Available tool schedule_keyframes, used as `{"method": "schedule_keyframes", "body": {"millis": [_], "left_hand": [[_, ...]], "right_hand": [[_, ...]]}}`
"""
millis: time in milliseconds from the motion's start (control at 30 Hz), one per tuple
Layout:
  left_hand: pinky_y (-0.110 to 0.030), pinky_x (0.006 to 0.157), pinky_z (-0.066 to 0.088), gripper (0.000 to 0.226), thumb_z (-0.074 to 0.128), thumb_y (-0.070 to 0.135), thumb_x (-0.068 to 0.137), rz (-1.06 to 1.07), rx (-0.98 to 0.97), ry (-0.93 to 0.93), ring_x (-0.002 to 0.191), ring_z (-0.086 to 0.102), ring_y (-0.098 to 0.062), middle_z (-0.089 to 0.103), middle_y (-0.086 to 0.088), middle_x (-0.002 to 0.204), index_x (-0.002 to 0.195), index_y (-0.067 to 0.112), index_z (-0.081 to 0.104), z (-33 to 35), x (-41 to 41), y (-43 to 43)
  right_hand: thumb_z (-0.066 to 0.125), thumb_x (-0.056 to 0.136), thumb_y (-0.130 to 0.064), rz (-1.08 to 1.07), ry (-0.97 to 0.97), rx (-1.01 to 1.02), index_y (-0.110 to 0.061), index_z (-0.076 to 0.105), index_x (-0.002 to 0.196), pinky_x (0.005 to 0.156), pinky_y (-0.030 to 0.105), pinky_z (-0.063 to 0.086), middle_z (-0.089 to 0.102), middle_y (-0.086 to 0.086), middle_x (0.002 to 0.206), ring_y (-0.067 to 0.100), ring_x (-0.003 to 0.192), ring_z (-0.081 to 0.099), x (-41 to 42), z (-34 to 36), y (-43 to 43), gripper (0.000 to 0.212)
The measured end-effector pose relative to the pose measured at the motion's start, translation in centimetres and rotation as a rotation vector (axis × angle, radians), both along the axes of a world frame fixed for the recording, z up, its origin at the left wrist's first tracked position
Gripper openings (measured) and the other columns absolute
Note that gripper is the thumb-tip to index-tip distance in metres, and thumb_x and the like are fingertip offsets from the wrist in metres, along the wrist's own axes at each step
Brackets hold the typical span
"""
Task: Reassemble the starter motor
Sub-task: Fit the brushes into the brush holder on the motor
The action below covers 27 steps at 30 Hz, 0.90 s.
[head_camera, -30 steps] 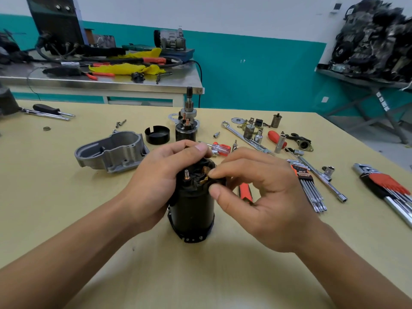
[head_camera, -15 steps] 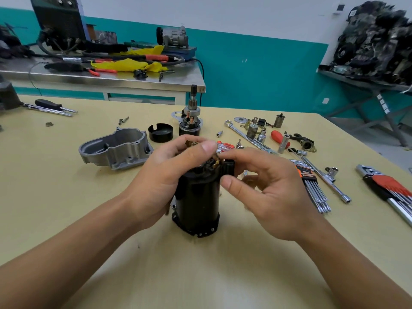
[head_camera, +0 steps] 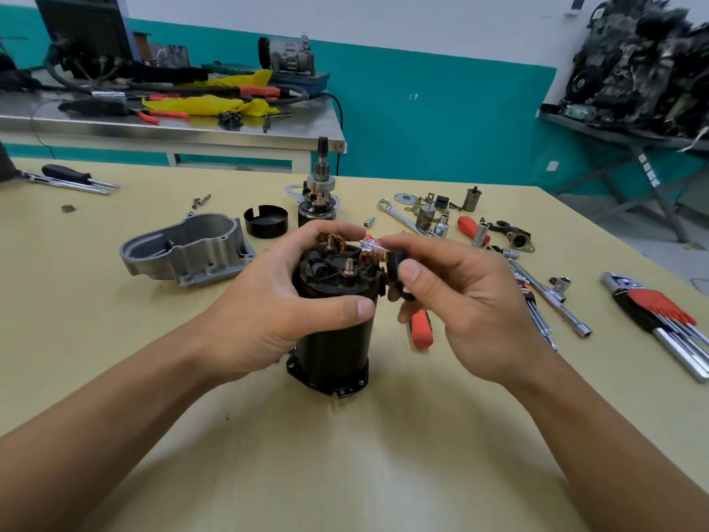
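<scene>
A black cylindrical starter motor body (head_camera: 333, 347) stands upright at the table's middle, its top showing copper brushes and a small stud. My left hand (head_camera: 268, 301) grips the upper part of the body, thumb across the front. My right hand (head_camera: 460, 297) pinches a small black part (head_camera: 395, 264) at the body's top right edge. Behind stands the armature with its shaft (head_camera: 320, 193) upright. A grey aluminium end housing (head_camera: 192, 251) lies to the left, with a black round cap (head_camera: 266, 221) beside it.
Sockets, a spanner (head_camera: 399, 216), red-handled screwdrivers (head_camera: 422, 332) and hex key sets (head_camera: 660, 320) lie to the right. A screwdriver (head_camera: 73, 176) lies far left. A steel bench (head_camera: 172, 124) with cables stands behind the table.
My right hand has drawn slightly right, off the body's top, now pinching the black part at its edge. The top with brushes and stud is uncovered. My left hand keeps its grip.
</scene>
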<state>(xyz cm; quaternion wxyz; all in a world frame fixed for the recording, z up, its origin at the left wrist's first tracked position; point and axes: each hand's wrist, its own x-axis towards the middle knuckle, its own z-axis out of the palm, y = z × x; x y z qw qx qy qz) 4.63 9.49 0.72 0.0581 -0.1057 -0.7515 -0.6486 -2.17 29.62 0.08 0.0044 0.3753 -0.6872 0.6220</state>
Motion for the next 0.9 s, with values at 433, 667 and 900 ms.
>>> {"method": "schedule_keyframes", "body": {"millis": [433,667,900], "left_hand": [[-0.023,0.092,0.055,0.071,0.083,0.032,0.057,-0.004,0.02,0.025,0.116,0.066,-0.017,0.07,0.007,0.119,0.124,0.042,0.062,-0.94,-0.46,-0.59],[-0.021,0.091,0.054,0.073,0.082,0.03,0.057,-0.007,0.022,0.049,0.114,0.067,-0.018,0.069,0.006,0.119,0.126,0.038,0.062,-0.98,-0.43,-0.42],[-0.025,0.096,0.053,0.076,0.082,0.024,0.057,-0.042,0.018,0.061,0.118,0.066,-0.022,0.067,0.001,0.124,0.129,0.037,0.061,-0.95,-0.39,-0.53]], "right_hand": [[0.066,0.079,-0.015,0.381,-0.959,-0.283,-0.014,0.079,0.089,0.051,0.022,0.052,0.066,0.009,0.074,0.015,0.058,0.061,-0.17,0.54,-0.61,0.016],[0.059,0.087,-0.013,0.437,-1.103,-0.344,-0.011,0.068,0.099,0.052,0.022,0.052,0.064,0.01,0.075,0.015,0.059,0.06,-0.35,0.16,-0.56,0.016],[0.061,0.085,-0.014,0.496,-1.097,-0.34,-0.011,0.065,0.102,0.054,0.022,0.05,0.063,0.009,0.075,0.014,0.059,0.058,-0.38,0.09,-0.41,0.017]]}}
